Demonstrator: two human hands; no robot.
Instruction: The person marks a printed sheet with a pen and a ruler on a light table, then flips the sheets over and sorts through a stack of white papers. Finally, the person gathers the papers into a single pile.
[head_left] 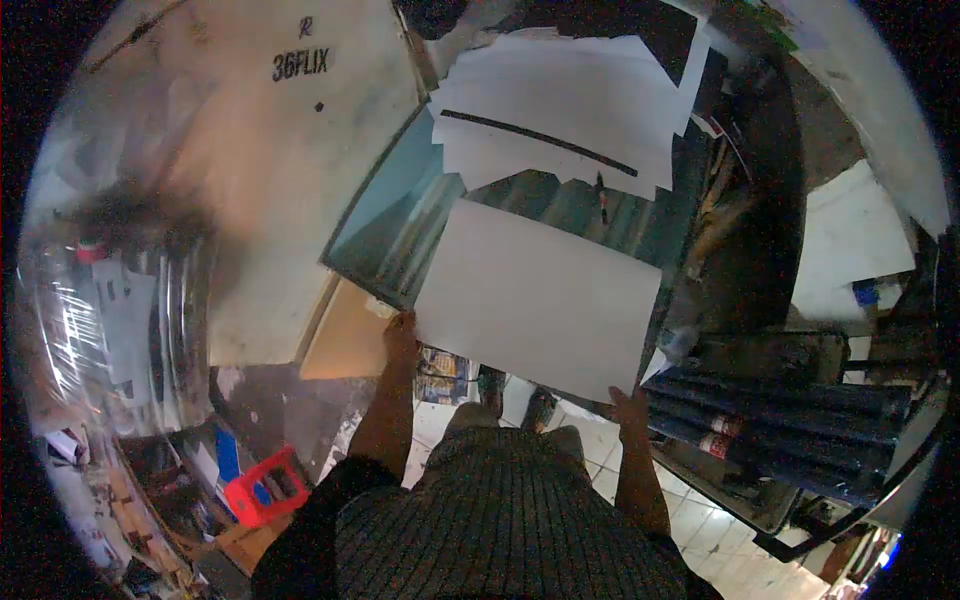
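Note:
A large white sheet (pixel 540 290) lies tilted over the near part of a greenish striped work surface (pixel 400 230). At its lower left corner is my left hand (pixel 402 335), with its fingers at the edge. My right hand (pixel 628 400) is at the lower right corner, its fingers closed on the edge. Beyond the sheet, several white papers (pixel 560 90) lie in a pile, with a long dark strip (pixel 540 142) across them. A thin pen-like tool (pixel 602 198) lies between the pile and the near sheet.
Plastic-wrapped rolls (pixel 120 330) stand at the left, near a red plastic object (pixel 265 487). A pale board (pixel 300 180) leans left of the work surface. Dark wrapped rolls (pixel 780 425) lie at the right, below a white sheet (pixel 855 245). Tiled floor (pixel 710 530) shows below.

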